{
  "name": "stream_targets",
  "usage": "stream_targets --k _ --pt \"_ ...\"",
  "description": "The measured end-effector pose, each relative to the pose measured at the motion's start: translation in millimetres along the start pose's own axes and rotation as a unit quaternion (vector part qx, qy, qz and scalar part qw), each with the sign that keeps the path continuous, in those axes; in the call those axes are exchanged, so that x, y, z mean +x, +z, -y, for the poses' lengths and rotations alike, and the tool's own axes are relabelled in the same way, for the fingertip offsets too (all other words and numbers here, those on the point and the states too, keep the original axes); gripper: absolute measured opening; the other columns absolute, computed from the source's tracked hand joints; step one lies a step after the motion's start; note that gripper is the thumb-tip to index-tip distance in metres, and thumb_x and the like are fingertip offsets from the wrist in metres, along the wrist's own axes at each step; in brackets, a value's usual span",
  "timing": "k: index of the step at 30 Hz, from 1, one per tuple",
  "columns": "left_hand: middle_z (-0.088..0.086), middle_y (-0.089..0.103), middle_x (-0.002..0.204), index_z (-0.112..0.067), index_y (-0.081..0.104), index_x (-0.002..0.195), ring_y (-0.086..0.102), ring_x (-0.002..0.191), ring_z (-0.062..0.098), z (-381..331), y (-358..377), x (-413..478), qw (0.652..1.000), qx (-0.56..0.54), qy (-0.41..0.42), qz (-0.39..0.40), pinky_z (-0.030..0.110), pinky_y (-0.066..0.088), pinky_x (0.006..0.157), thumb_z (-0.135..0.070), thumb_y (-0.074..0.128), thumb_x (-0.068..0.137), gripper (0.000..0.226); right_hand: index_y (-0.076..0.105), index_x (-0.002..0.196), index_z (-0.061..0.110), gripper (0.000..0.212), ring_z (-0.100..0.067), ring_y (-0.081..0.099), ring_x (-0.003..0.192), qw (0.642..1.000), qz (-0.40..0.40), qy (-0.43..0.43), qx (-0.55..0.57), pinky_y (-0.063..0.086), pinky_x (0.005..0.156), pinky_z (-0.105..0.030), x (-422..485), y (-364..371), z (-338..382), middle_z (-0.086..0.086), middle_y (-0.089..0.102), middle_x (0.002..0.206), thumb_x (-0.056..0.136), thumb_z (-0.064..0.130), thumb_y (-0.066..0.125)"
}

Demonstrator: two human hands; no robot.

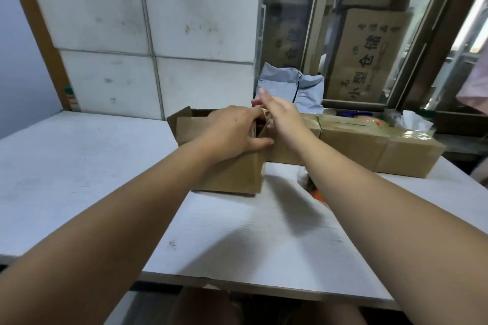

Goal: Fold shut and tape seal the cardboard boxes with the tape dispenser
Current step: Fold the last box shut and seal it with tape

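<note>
While the open cardboard box (237, 177) sits mid-frame on the table (79, 166), the left hand (232, 132) curls over its right-side flap, thumb braced on the wall, apparently to fold it down. The right hand (280, 113) reaches alongside, fingers straight, grasping nothing. Sealed boxes (369, 145) line the right. An orange thing (318, 195) under the right forearm may be the tape dispenser.

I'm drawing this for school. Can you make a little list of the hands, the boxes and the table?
open box: flaps up, not taped
left hand: grips its top edge
right hand: straight fingers touch a flap
taped boxes: row to its right
table: white, under all the boxes
</note>
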State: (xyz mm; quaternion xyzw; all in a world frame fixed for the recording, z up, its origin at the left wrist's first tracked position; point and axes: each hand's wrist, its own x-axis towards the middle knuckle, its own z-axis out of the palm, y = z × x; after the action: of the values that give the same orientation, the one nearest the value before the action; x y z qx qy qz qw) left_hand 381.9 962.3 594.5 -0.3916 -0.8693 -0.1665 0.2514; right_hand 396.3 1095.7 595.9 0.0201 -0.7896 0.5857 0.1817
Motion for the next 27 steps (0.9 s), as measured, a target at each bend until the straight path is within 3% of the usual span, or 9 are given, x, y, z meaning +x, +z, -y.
stream_targets --k 4,8,12,17,20,22,25,27 --pt "0.0 0.067 0.092 -0.021 0.057 0.092 0.062 0.087 0.021 -30 12 -3 0.997 0.074 0.013 -0.022 0.029 0.032 0.061 -0.063 0.052 0.083 0.043 0.063 0.085 0.012 0.013 -0.01 0.054 0.07 0.99 0.114 0.049 -0.071 0.043 0.057 -0.018 -6 -25 13 -0.003 0.06 0.082 0.09 0.007 0.052" --pt "0.001 0.058 0.052 -0.013 0.061 0.07 0.056 0.044 0.02 -36 27 -18 0.978 0.055 0.11 -0.169 0.023 0.031 0.041 -0.058 0.051 0.081 0.048 0.059 0.076 0.013 0.027 -0.015 0.051 0.068 0.949 0.209 0.059 -0.23 0.042 0.059 -0.028 -6 -43 20 -0.005 0.056 0.074 0.081 -0.009 0.044" --pt "-0.001 0.052 0.045 -0.012 0.058 0.062 0.051 0.037 0.018 -45 33 -22 0.971 0.024 0.121 -0.205 0.024 0.033 0.035 -0.051 0.049 0.086 0.046 0.069 0.077 0.015 0.022 -0.008 0.051 0.062 0.882 0.196 -0.002 -0.429 0.042 0.054 -0.018 -7 -36 27 0.003 0.059 0.068 0.077 -0.003 0.057" --pt "0.003 0.06 0.054 -0.011 0.064 0.071 0.056 0.047 0.025 -52 18 -26 0.981 -0.034 0.105 -0.16 0.028 0.037 0.043 -0.039 0.043 0.091 0.04 0.072 0.098 0.02 0.025 -0.007 0.049 0.068 0.849 0.19 -0.01 -0.493 0.037 0.053 -0.016 -5 -37 30 0.007 0.06 0.08 0.083 0.004 0.059" --pt "-0.002 0.068 0.084 -0.019 0.066 0.093 0.062 0.077 0.021 -53 4 -29 0.997 -0.021 0.064 -0.045 0.032 0.042 0.06 -0.048 0.048 0.092 0.034 0.068 0.108 0.023 0.033 -0.009 0.055 0.073 0.835 0.217 0.004 -0.505 0.04 0.055 -0.017 -7 -37 32 0.009 0.06 0.084 0.084 0.002 0.06" --pt "-0.005 0.065 0.092 -0.024 0.061 0.101 0.06 0.087 0.019 -49 -2 -31 0.998 0.06 0.01 0.002 0.032 0.041 0.064 -0.062 0.045 0.088 0.043 0.065 0.114 0.025 0.039 -0.015 0.06 0.086 0.838 0.228 0.009 -0.496 0.045 0.061 -0.019 -9 -37 28 0.007 0.063 0.099 0.086 0.0 0.056" --pt "-0.01 0.052 0.074 -0.024 0.05 0.077 0.052 0.082 0.017 -46 -2 -34 0.996 0.069 -0.032 0.037 0.032 0.032 0.073 -0.076 0.041 0.077 0.052 0.059 0.124 0.028 0.044 -0.011 0.05 0.1 0.847 0.229 0.003 -0.48 0.042 0.079 -0.022 -13 -37 24 0.01 0.056 0.112 0.088 0.003 0.056" --pt "-0.013 0.042 0.068 -0.027 0.036 0.064 0.044 0.079 0.014 -48 1 -35 0.997 0.025 -0.05 0.05 0.033 0.029 0.081 -0.077 0.045 0.072 0.052 0.062 0.122 0.026 0.04 -0.009 0.051 0.098 0.86 0.237 0.006 -0.452 0.041 0.078 -0.02 -15 -36 24 0.011 0.059 0.106 0.086 0.009 0.063"
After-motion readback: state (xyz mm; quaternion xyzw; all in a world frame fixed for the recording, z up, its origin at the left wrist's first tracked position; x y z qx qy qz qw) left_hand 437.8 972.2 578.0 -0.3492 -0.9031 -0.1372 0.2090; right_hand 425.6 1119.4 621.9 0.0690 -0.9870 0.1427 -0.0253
